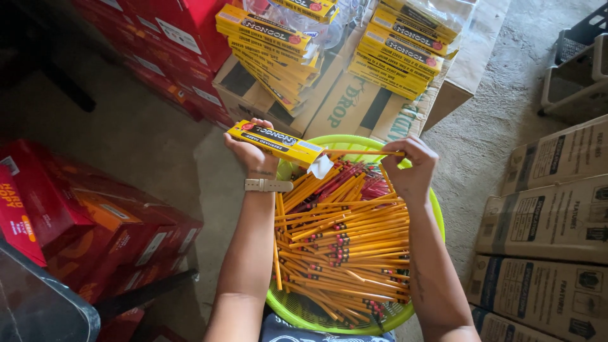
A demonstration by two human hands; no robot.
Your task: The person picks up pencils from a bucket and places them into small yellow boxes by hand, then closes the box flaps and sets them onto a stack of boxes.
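My left hand grips a long yellow pencil box with its white end flap open, held above a lime green mesh basket. My right hand pinches one yellow pencil, whose tip sits at the box's open end. The basket rests on my lap and is heaped with several loose yellow pencils with red and black ends. A cream watch strap circles my left wrist.
Two stacks of filled yellow pencil boxes sit on flattened cardboard ahead. Red cartons stand at left and along the back left. Brown cartons are piled at right. A grey crate stands at top right.
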